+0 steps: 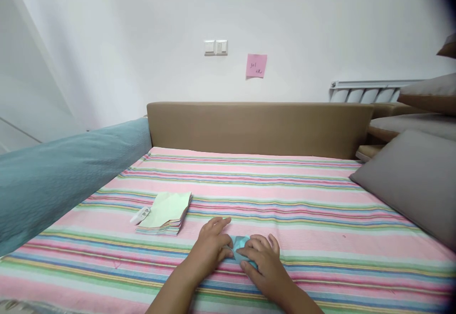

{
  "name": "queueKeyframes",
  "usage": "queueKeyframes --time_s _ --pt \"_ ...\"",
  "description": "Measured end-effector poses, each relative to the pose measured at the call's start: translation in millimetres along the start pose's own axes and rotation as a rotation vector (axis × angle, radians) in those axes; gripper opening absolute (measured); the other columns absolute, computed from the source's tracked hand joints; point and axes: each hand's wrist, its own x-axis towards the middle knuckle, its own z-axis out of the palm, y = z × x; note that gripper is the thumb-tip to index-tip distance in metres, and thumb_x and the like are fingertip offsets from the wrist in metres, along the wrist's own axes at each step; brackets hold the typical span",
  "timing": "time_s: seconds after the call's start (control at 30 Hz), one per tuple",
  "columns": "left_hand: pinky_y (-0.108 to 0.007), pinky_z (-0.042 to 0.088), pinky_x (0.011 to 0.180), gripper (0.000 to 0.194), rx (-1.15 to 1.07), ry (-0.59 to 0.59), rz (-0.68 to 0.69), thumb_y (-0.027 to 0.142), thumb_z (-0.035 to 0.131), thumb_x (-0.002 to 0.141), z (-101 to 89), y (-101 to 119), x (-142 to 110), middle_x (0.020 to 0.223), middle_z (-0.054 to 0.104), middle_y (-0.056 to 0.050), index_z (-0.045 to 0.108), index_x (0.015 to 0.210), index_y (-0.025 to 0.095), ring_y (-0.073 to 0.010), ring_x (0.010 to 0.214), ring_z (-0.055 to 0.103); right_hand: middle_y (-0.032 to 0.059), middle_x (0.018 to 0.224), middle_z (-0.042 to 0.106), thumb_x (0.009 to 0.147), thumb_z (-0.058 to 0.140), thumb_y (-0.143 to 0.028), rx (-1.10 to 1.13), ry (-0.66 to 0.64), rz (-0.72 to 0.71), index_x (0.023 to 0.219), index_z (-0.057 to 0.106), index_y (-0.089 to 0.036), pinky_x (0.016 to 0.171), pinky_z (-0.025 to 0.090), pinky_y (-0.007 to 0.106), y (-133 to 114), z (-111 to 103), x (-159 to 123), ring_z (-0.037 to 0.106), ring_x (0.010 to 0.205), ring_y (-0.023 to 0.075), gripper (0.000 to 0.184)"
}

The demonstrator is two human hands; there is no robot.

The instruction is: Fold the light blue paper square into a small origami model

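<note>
A small piece of blue paper (pixel 242 242), folded in at least one place, lies low on a striped sheet (pixel 313 238), slightly right of center, between a person's two bare hands. The left hand (pixel 214 243) has its thumb and forefinger closed on the paper's left side, the other fingers loosely bent and reaching forward above the sheet. The right hand (pixel 261 259) is half curled over the paper's right side, holding it with forefinger on top and thumb at the near edge, its remaining fingers arched behind. The hands cover part of the paper, so its full outline cannot be told.

Near the left hand, beyond it and to the left, sits a stack of paper (pixel 169 209), pale green on top with other colors showing along the edges. A small white object (pixel 140 215) with dark marks touches its left side.

A teal-covered side rest (pixel 81 162) borders the sheet at left, a brown backrest (pixel 260 128) at the far end, and a gray cushion (pixel 413 181) at right, near other cushions (pixel 427 124). On the white wall (pixel 160 33), a pink note (pixel 256 66) with handwriting hangs beside two switches (pixel 215 47); a radiator (pixel 366 90) stands farther right.
</note>
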Motion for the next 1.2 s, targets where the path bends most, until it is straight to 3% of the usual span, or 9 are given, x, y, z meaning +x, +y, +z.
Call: queueKeyframes --time_s 0.27,0.5,0.7,1.03,1.2 --pt "-0.042 0.034 0.098 0.005 -0.125 -0.041 -0.032 0.024 0.070 0.074 -5.4 6 0 0.130 0.052 -0.007 0.071 0.079 0.025 -0.0267 0.118 0.044 -0.0021 0.095 0.062 0.090 0.038 -0.041 0.021 0.008 0.036 0.081 0.059 -0.028 0.101 0.012 0.057 3 5 2 0.043 0.112 0.0221 0.026" --pt "-0.039 0.035 0.098 0.006 -0.191 -0.071 -0.039 0.021 0.069 0.073 -6.1 5 -1 0.127 0.054 -0.005 0.070 0.078 0.025 -0.0253 0.117 0.045 -0.0019 0.094 0.062 0.089 0.040 -0.038 0.017 0.016 0.039 0.078 0.059 -0.028 0.101 0.015 0.055 3 5 3 0.045 0.110 0.0216 0.024" --pt "-0.033 0.038 0.093 0.003 -0.273 0.013 -0.111 0.022 0.068 0.072 -2.4 6 -1 0.119 0.060 -0.004 0.068 0.075 0.023 -0.0226 0.112 0.050 -0.0027 0.093 0.063 0.089 0.039 -0.037 0.046 0.024 0.051 0.077 0.058 -0.028 0.101 0.013 0.055 1 4 3 0.045 0.111 0.0215 0.025" --pt "-0.029 0.041 0.086 0.001 -0.275 0.018 -0.180 0.023 0.063 0.071 2.4 10 -3 0.107 0.066 -0.001 0.064 0.070 0.022 -0.0202 0.100 0.058 -0.0026 0.079 0.064 0.085 0.047 -0.042 0.045 0.131 0.085 0.074 0.055 -0.025 0.101 0.014 0.054 2 7 1 0.048 0.107 0.0233 0.021" --pt "-0.027 0.042 0.080 0.017 -0.249 0.085 -0.255 0.028 0.059 0.076 7.6 13 2 0.095 0.068 -0.002 0.057 0.060 0.021 -0.0197 0.094 0.060 -0.0024 0.084 0.065 0.086 0.045 -0.040 0.028 0.123 0.045 0.083 0.057 -0.028 0.101 0.014 0.054 2 8 1 0.049 0.106 0.0232 0.017"
